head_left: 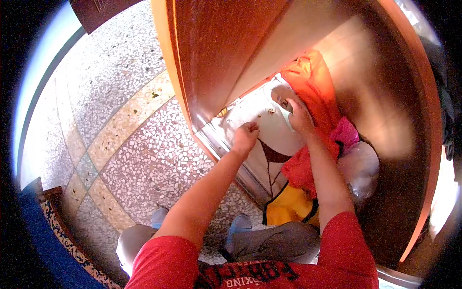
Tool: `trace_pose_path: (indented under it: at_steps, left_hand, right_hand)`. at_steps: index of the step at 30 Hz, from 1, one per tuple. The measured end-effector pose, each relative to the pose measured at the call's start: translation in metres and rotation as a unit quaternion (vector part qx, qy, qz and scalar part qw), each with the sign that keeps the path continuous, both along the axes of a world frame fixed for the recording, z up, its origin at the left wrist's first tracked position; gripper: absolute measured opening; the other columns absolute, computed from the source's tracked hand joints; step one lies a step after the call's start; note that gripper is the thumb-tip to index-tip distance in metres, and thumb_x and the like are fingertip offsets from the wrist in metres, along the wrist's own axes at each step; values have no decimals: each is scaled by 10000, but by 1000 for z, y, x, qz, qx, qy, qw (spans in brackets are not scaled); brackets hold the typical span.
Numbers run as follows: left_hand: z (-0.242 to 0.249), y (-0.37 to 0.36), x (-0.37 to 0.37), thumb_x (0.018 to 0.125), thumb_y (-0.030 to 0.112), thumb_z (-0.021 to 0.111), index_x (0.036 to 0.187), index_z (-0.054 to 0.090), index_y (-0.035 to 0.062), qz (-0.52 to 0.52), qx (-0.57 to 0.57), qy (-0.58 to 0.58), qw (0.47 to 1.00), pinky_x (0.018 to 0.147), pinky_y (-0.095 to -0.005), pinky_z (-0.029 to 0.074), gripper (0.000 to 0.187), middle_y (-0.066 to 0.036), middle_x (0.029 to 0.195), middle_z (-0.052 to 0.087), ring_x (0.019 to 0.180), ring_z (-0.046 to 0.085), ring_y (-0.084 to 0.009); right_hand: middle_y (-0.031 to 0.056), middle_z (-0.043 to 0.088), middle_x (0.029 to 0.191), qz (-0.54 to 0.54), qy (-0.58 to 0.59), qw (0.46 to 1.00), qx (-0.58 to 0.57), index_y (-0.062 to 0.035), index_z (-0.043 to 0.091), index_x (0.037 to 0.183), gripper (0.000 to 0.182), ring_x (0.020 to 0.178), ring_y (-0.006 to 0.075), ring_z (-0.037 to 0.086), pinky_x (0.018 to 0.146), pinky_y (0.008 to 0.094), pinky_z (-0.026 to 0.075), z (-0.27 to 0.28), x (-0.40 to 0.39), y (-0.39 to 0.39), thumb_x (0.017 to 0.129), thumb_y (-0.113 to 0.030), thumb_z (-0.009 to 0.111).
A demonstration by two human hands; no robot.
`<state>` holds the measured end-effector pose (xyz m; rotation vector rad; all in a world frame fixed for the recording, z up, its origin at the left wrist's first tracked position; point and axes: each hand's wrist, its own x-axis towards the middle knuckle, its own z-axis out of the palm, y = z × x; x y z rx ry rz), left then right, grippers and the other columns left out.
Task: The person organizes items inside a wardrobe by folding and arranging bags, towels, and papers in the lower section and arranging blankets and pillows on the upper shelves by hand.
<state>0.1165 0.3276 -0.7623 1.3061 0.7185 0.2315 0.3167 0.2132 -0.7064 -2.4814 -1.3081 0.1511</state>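
Note:
My left hand (247, 137) is closed, fingers curled together, over the left part of a white surface (245, 110) inside the wooden cabinet; whatever it may hold is too small to name. Farther right, my right hand (300, 117) has its fingers at the edge of an oval dark opening or object (283, 94) with a pale rim. Small brown bits (271, 111) lie on the white surface between the hands. Orange cloth (317, 82) is bunched just beyond my right hand, and red cloth (304, 168) lies under my right forearm.
A wooden door (216, 43) stands at the upper left of the cabinet. Pink cloth (345, 133), a clear plastic-wrapped item (358, 168) and a yellow cloth with dark edging (288, 208) are at the right and below. Speckled floor (144, 154) spreads left; a blue item (36, 231) borders it.

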Motion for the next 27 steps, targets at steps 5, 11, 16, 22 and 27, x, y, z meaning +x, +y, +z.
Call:
trace_pose_path:
  at_steps: [5, 11, 16, 22, 27]
  left_hand:
    - [3, 0, -15, 795, 129, 624, 992, 641, -18, 52, 58, -32, 996, 732, -318, 485, 246, -99, 856, 662, 772, 597, -171]
    - [-12, 6, -26, 808, 70, 589, 1103, 591, -51, 1, 40, -14, 999, 806, -300, 489, 319, -138, 976, 670, 907, 636, -209]
    - [23, 15, -39, 798, 70, 567, 1073, 599, -40, 6, 109, 20, 994, 795, -330, 499, 298, -171, 984, 662, 888, 643, -268]
    - [32, 42, -42, 788, 31, 545, 1069, 577, -3, -1, 477, 118, 871, 766, -375, 525, 285, -184, 1076, 608, 928, 623, -322]
    - [52, 69, -24, 778, 19, 592, 1087, 574, 31, -242, 515, 300, 766, 735, -369, 548, 309, -123, 1044, 642, 918, 655, -281]
  right_hand:
    - [234, 578, 1133, -69, 67, 995, -13, -70, 505, 1245, 523, 1091, 355, 542, 931, 392, 415, -7, -36, 10, 737, 48, 471]
    - [242, 569, 1154, -151, 57, 987, 13, -75, 490, 1269, 556, 1112, 366, 528, 950, 391, 403, -18, -15, -3, 720, 13, 490]
    - [243, 572, 1145, -128, 56, 990, 18, -73, 483, 1270, 563, 1096, 363, 539, 936, 391, 415, -27, -43, 5, 715, 17, 497]
    - [248, 513, 1252, -181, 107, 976, -57, -39, 405, 1335, 577, 1177, 362, 489, 1010, 401, 370, -11, -60, 1, 766, 13, 489]
    - [183, 587, 1144, -302, 278, 903, 129, -31, 470, 1267, 504, 1052, 302, 567, 898, 360, 440, -17, -49, -31, 770, -24, 555]
